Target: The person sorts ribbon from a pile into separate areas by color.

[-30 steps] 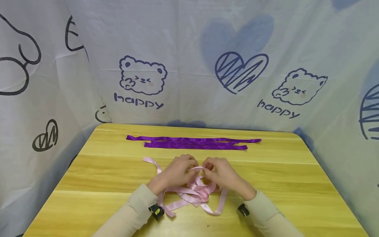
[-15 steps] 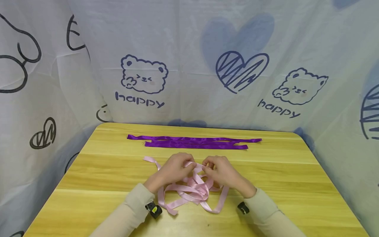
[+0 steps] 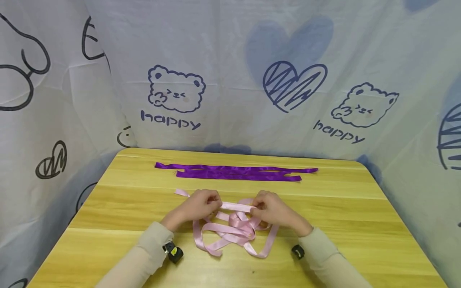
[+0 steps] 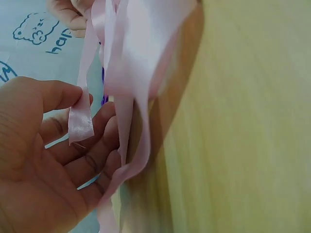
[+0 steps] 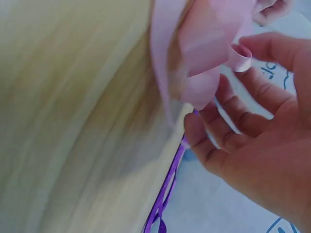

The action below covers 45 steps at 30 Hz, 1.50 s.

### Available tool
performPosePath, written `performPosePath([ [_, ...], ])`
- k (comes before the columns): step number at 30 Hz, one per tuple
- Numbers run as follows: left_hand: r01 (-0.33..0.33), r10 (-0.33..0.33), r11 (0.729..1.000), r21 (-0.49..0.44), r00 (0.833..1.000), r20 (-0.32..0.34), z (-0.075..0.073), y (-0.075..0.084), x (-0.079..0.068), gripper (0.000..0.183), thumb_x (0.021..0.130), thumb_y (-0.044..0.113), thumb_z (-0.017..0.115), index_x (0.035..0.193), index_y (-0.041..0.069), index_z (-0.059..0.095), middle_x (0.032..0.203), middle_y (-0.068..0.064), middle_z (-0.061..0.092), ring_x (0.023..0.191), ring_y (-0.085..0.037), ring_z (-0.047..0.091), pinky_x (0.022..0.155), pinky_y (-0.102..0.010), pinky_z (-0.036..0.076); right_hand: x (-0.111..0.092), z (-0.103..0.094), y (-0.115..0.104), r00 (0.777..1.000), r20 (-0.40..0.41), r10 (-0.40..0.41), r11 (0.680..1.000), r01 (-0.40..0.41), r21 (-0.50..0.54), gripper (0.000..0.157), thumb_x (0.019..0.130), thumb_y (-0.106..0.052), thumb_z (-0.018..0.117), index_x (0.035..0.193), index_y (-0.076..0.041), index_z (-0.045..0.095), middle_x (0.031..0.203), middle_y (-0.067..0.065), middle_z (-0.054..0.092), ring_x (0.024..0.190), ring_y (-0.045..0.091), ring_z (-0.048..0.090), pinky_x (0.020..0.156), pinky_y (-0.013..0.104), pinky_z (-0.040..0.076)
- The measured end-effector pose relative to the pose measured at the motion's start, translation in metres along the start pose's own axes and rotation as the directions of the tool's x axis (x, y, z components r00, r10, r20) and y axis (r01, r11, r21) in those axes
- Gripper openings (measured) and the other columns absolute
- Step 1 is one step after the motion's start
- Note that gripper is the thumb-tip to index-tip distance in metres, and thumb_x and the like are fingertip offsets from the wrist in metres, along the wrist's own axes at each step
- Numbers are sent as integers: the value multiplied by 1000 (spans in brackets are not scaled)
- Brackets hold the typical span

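Note:
A pink satin ribbon (image 3: 234,231) lies in a loose, looped heap at the middle of the table. My left hand (image 3: 198,206) pinches its end between thumb and forefinger; in the left wrist view, a short tail of ribbon (image 4: 81,124) hangs below that pinch. Opposite it, my right hand (image 3: 271,208) pinches the same ribbon, and a short stretch runs straight between the hands above the heap. In the right wrist view, the ribbon (image 5: 240,59) curls at the right thumb and forefinger, while the other fingers are loosely bent.
Several purple ribbon strips (image 3: 237,175) lie side by side across the far part of the wooden table (image 3: 342,220). Behind the table hangs a white cloth (image 3: 230,120) printed with bears and hearts.
My left hand has moved left, away from the right hand, drawing a stretch of pink ribbon out straight between them. The right hand has hardly moved. The purple strips lie as before.

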<state>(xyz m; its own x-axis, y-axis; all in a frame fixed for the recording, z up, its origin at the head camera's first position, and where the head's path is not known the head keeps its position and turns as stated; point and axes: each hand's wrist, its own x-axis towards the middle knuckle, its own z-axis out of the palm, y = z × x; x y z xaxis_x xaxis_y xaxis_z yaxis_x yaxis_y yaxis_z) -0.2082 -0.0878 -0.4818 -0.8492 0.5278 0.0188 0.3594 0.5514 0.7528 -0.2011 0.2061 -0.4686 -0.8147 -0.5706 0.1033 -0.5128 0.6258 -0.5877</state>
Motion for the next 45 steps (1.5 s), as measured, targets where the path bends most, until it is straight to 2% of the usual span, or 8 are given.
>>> performPosePath([
  [6, 15, -14, 999, -29, 999, 39, -6, 4, -7, 17, 105, 20, 59, 97, 12, 71, 76, -4, 70, 54, -12, 63, 63, -27, 56, -3, 0, 3, 999, 29, -26, 1000, 25, 13, 9, 92, -14, 69, 83, -15, 67, 122, 15, 69, 94, 19, 61, 84, 32, 53],
  [10, 31, -26, 998, -57, 996, 81, -8, 4, -13, 19, 105, 18, 59, 93, 8, 70, 73, -6, 69, 49, -12, 62, 53, -29, 54, -8, -4, 1, 998, 69, -12, 996, 5, 92, 5, 93, -12, 68, 89, -10, 69, 95, 7, 69, 76, 10, 56, 68, 24, 50],
  [13, 62, -51, 994, -89, 991, 126, -10, 3, -19, 21, 106, 18, 59, 93, 6, 70, 72, -7, 69, 48, -13, 62, 47, -30, 53, -13, -9, 0, 987, 159, 0, 983, -30, 182, 6, 94, -12, 68, 92, -7, 72, 77, -3, 63, 63, 2, 52, 58, 21, 46],
  [18, 107, -86, 988, -114, 981, 175, -16, 2, -29, 21, 106, 20, 59, 95, 6, 70, 75, -8, 69, 50, -14, 63, 47, -29, 52, -20, -17, 4, 945, 328, 1, 966, -86, 244, 9, 96, -13, 69, 90, -8, 74, 68, -9, 56, 56, -1, 44, 54, 17, 39],
  [22, 125, -98, 984, -127, 976, 195, -23, 1, -35, 22, 107, 21, 58, 96, 6, 71, 78, -9, 70, 53, -16, 65, 49, -29, 53, -22, -23, 5, 922, 386, 3, 954, -119, 276, 13, 98, -15, 68, 89, -7, 73, 67, -7, 55, 56, 0, 44, 55, 18, 39],
  [28, 121, -95, 983, -141, 979, 181, -33, -4, -40, 24, 108, 20, 56, 100, 3, 70, 81, -11, 70, 59, -19, 68, 54, -33, 57, -21, -31, 9, 935, 355, -10, 936, -116, 332, 12, 96, -13, 66, 92, -4, 74, 74, -4, 58, 59, 1, 46, 57, 18, 42],
  [35, 134, -116, 980, -148, 985, 125, -47, -20, -45, 23, 108, 18, 56, 102, 1, 71, 81, -11, 71, 63, -20, 68, 60, -35, 60, -24, -38, 22, 946, 320, -42, 931, -79, 356, 24, 97, -13, 67, 77, 1, 66, 95, 6, 71, 79, 6, 57, 73, 22, 49],
  [45, 182, -177, 971, -153, 983, 43, -71, -41, -54, 22, 108, 16, 57, 102, 0, 70, 84, -11, 72, 70, -20, 67, 64, -32, 59, -31, -61, 38, 971, 238, 26, 939, -105, 327, 17, 100, -14, 65, 99, -4, 78, 101, 12, 73, 80, 11, 62, 73, 28, 55],
])
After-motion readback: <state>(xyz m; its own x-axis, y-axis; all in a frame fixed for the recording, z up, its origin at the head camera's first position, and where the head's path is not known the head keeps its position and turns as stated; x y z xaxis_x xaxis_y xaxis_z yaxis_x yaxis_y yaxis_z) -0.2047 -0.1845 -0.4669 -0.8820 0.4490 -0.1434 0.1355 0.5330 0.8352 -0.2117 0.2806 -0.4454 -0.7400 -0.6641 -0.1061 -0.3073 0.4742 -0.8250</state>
